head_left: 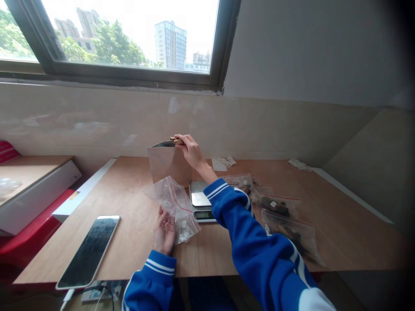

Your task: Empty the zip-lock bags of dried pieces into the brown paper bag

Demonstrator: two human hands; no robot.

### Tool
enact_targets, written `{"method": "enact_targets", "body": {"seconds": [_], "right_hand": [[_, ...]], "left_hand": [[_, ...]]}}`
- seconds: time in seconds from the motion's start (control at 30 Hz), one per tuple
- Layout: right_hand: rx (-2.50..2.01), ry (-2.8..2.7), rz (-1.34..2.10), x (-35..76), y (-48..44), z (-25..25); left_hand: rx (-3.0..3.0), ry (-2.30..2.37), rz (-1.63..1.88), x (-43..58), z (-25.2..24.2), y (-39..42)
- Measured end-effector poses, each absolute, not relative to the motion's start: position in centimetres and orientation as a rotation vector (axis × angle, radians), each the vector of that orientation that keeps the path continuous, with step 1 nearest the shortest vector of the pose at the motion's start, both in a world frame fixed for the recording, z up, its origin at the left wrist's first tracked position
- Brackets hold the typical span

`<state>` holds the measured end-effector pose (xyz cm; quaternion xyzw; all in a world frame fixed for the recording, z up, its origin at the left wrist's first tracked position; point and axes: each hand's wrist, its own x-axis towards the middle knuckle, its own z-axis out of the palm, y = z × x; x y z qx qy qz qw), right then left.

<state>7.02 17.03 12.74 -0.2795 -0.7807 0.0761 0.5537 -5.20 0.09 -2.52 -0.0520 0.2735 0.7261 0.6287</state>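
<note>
Above the open mouth of an upright kraft paper bag (167, 166), my right hand (193, 153) pinches a few brown, dried-looking pieces (177, 141). They are at the bag's rim, and their exact kind cannot be made out. My left hand (164, 229), palm up with curled fingers, has hold of a clear zip bag (166, 192) with a red seal line and a small white label. Beside that hand lies another clear zip bag (186, 231) with small whitish contents. Behind it stands a small digital scale (199, 196), partly covered by my right arm.
Several zip bags with dark brown contents (275, 206) lie right of my right arm. A phone (89, 250) with a cable plugged in rests at the front left edge of the wooden table (132, 190). Crumpled tissue (228, 161) lies near the wall, below a window.
</note>
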Motion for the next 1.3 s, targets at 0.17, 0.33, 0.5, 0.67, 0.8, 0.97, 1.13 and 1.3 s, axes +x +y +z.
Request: {"method": "enact_targets", "body": {"seconds": [0.17, 0.33, 0.5, 0.67, 0.8, 0.97, 1.13, 1.3], "right_hand": [[-0.69, -1.81, 0.202, 7.2, 16.8, 12.3], [-0.648, -1.995, 0.249, 7.2, 15.8, 13.5], [-0.691, -2.032, 0.285, 7.2, 15.1, 13.0], [-0.833, -1.937, 0.262, 7.0, 15.1, 12.4], [-0.925, -2.021, 0.149, 6.9, 14.6, 12.6], [-1.086, -2.138, -0.036, 6.8, 13.7, 12.5], [-0.995, -2.093, -0.038, 6.5, 12.6, 11.9], [-0.853, -2.012, 0.045, 6.7, 9.6, 11.8]], "left_hand": [[-0.112, 0.631, 1.649, -5.3, -2.7, 0.1], [-0.119, 0.601, 1.648, -5.5, -2.9, 0.0], [-0.098, 0.527, 1.641, -5.7, -3.0, -0.1], [-0.063, 0.503, 1.622, -5.8, -3.0, -0.2], [-0.052, 0.468, 1.619, -5.8, -3.0, -0.1], [-0.029, 0.441, 1.643, -5.8, -2.9, -0.1], [-0.001, 0.482, 1.635, -5.7, -2.6, -0.2], [0.02, 0.477, 1.624, -5.6, -2.1, -0.5]]}}
